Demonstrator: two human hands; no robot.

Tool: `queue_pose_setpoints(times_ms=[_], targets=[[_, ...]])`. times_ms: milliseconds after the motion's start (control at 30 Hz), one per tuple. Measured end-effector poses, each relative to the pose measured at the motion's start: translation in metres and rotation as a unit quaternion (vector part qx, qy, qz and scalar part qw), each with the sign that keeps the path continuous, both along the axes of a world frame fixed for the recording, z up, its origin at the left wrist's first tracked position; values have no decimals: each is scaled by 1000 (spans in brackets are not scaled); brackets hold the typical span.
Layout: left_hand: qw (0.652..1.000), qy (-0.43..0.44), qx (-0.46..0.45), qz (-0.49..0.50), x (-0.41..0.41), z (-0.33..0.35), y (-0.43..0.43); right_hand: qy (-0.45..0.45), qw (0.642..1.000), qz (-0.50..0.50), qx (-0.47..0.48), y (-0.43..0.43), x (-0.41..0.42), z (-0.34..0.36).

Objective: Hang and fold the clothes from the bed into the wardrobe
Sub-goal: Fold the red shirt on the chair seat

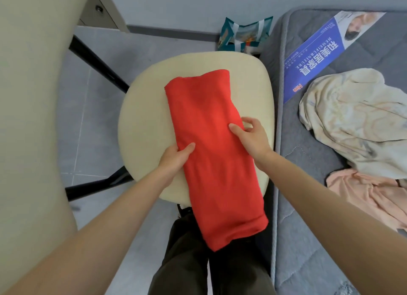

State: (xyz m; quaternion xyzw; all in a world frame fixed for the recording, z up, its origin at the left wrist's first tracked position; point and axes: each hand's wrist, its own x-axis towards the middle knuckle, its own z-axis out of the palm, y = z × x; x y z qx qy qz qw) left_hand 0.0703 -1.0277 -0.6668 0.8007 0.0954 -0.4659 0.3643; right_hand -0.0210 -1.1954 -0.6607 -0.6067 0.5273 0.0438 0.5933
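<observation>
A red garment (209,145), folded into a long strip, lies across a cream chair seat (143,118), and its near end hangs over the seat's front edge. My left hand (174,160) grips the strip's left edge, thumb on top and fingers tucked under the cloth. My right hand (248,136) holds the right edge, thumb lying on the red fabric and fingers curled at its side. On the grey bed (308,228) to the right lie a crumpled cream patterned garment (352,118) and a peach garment (370,198).
A blue printed sheet (319,52) lies on the mattress at the far end. A teal bag (244,35) stands on the floor beyond the chair. A pale cabinet panel (28,96) and a black metal frame (97,65) fill the left. My dark trouser legs show below.
</observation>
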Motion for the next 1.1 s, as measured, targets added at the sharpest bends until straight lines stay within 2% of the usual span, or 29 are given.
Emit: queue_pose_setpoints(times_ms=[67, 133, 200, 300, 367, 500, 567, 733, 867, 1033, 1100], targets=[[996, -22, -54, 63, -2, 0, 0, 38, 997, 52, -32, 6, -9, 1], [992, -21, -84, 91, -3, 2, -4, 37, 992, 104, -54, 8, -15, 0], [990, -11, -96, 102, -3, 0, -5, 24, 992, 105, -58, 7, -17, 0], [987, -2, -106, 120, -2, -1, -4, -14, 998, 62, -1, 1, -18, 3], [987, -4, -107, 119, -5, 1, 2, -28, 996, 89, 2, -2, -26, 2], [987, 32, -109, 110, -26, 6, 19, 34, 990, 128, 53, -3, -49, 1], [990, 28, -110, 83, -40, 3, 28, 33, 987, 146, 54, 2, -61, 2], [988, -13, -154, 23, -49, 6, 31, -39, 971, 232, -31, 10, -72, 5], [970, -57, -196, -130, -44, 18, 32, -98, 948, 301, -39, -1, -69, 17], [959, -107, -126, -229, -49, 43, 39, 2, 904, 421, -74, -8, -70, 47], [948, -146, -104, -261, -53, 57, 42, 4, 890, 441, -113, -7, -72, 65]])
